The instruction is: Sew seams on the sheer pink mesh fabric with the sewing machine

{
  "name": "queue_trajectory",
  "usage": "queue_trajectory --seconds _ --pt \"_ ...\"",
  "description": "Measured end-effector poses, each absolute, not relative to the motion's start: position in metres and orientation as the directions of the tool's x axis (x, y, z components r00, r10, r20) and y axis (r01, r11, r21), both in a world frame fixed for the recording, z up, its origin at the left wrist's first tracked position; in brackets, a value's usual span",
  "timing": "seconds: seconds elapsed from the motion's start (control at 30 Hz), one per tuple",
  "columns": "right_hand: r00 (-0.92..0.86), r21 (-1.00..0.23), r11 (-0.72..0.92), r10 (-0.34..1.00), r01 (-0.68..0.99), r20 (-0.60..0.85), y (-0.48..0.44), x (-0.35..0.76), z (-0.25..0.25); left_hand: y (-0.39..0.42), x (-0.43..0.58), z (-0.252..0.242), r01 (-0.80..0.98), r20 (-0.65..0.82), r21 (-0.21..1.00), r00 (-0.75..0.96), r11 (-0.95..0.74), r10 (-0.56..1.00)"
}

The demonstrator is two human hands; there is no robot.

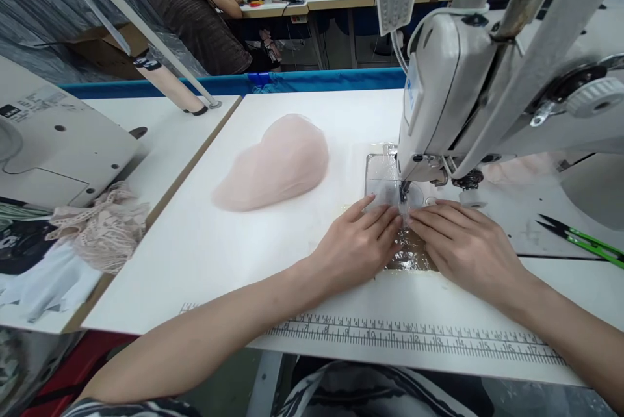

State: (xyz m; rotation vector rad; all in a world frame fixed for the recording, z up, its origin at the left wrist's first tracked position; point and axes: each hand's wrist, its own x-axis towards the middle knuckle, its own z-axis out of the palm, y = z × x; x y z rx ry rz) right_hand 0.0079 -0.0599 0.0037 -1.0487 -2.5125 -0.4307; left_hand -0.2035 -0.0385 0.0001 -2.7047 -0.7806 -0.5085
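Both hands lie palm down on the bed of a white sewing machine point(433, 92), on either side of its needle and presser foot point(404, 191). My left hand point(361, 238) has its fingers stretched forward, the tips just left of the foot. On the right, my right hand point(463, 251) rests with its fingers flat and pointing inward, close to the left fingertips. Whether thin fabric lies under the fingertips I cannot make out. Between the hands shows a brown, shiny taped patch point(410, 253). A sheer pale pink fabric piece point(283, 164) lies left of the machine.
Green thread snips point(585, 238) lie at the right. A printed ruler point(414, 336) runs along the front edge of the table. To the left, another machine point(53, 138) stands by a bundle of pale strips point(104, 225). A person point(195, 14) sits working beyond the blue cloth edge.
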Motion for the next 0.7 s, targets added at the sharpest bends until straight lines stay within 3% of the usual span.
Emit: queue_trajectory --seconds 0.3,0.7 --pt "-0.65 0.175 0.653 0.613 0.737 0.448 -0.06 0.009 0.003 -0.039 -0.204 0.0 0.576 0.409 -0.202 0.785 -0.792 0.466" --pt "-0.629 0.265 0.573 0.663 0.775 0.407 -0.046 0.008 0.002 -0.019 -0.202 -0.002 0.607 0.37 -0.133 0.764 -0.783 0.529"
